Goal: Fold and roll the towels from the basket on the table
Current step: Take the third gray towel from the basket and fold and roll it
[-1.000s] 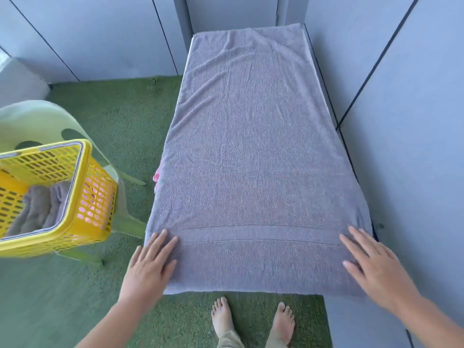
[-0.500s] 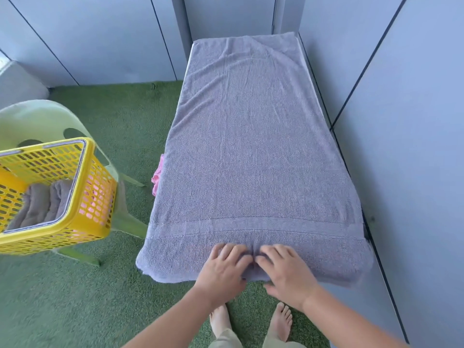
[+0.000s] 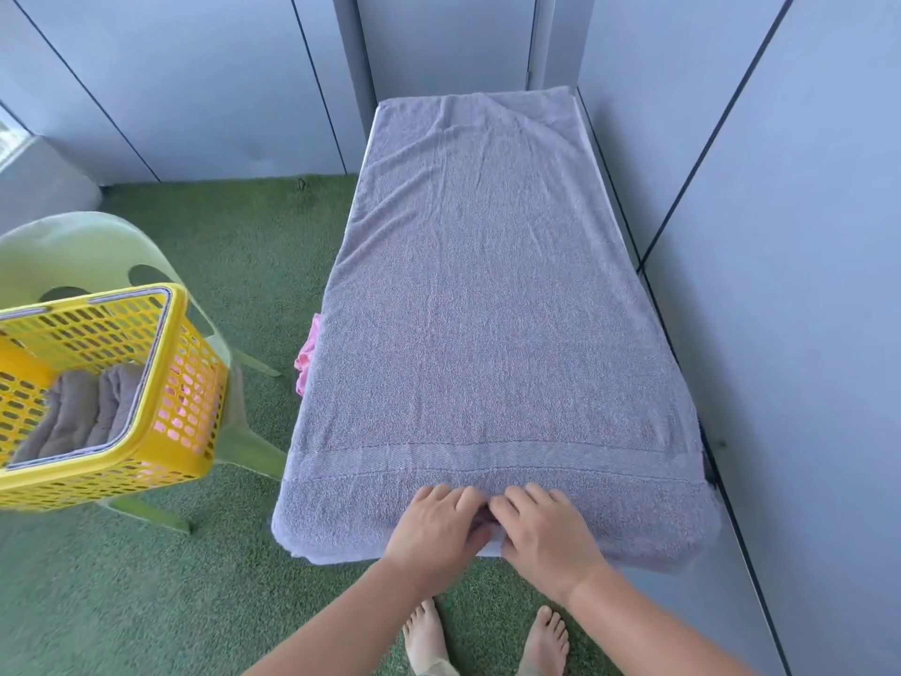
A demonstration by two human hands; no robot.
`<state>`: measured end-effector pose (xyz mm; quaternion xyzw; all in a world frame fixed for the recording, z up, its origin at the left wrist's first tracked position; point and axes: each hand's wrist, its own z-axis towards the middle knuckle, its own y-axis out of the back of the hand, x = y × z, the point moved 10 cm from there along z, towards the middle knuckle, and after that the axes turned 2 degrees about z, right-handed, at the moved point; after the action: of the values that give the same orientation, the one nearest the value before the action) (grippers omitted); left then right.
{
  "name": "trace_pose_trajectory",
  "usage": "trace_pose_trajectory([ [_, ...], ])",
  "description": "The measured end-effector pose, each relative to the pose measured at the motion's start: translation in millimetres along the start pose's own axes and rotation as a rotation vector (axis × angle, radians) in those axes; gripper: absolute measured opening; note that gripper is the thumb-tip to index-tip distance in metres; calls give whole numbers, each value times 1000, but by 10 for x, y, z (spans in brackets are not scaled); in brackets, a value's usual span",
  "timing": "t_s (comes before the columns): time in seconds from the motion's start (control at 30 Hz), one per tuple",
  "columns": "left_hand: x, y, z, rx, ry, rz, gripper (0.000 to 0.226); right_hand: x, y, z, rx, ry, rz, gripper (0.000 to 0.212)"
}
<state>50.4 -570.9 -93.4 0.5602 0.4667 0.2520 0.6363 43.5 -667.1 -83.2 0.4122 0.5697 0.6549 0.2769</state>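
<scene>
A large grey towel (image 3: 487, 295) lies spread flat and lengthwise over the narrow table, covering it fully. Its near end hangs a little over the front edge. My left hand (image 3: 439, 524) and my right hand (image 3: 541, 529) sit side by side at the middle of that near hem, fingers curled and pinching the cloth. A yellow basket (image 3: 190, 383) stands at the left on a chair, with grey rolled towels (image 3: 83, 417) inside it.
The basket rests on a pale green plastic chair (image 3: 234, 431). A pink cloth (image 3: 306, 363) peeks out at the table's left edge. Grey panel walls (image 3: 780, 285) close in on the right and behind. Green artificial turf (image 3: 146, 602) covers the floor, and my bare feet (image 3: 487, 636) stand below.
My hands moved from the towel's two near corners inward to the middle of the near hem and curled onto the cloth. The view has shifted slightly downward.
</scene>
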Motion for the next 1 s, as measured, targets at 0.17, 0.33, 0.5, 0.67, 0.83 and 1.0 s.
trace_pose_trajectory([
  [0.17, 91, 50, 8, 63, -38, 56, 27, -317, 40, -94, 13, 5, -92, 30],
  [0.33, 449, 283, -302, -38, 50, 85, 29, -996, 320, -560, -1, -151, -144, 54],
  [0.5, 961, 492, -793, -135, 223, 52, 21, -1621, 577, -1155, 11, -386, -201, 35],
  [0.67, 1336, 686, -1218, -200, 371, 53, 23, -2071, 768, -1622, 15, -660, -101, 26],
  [0.83, 1663, 899, -1376, -199, 601, -26, 22, -2371, 829, -1720, 67, -906, 246, 30],
  [1.0, 2058, 1073, -1144, -175, 722, -10, 22, -2665, 801, -1323, 116, -917, 418, 30],
])
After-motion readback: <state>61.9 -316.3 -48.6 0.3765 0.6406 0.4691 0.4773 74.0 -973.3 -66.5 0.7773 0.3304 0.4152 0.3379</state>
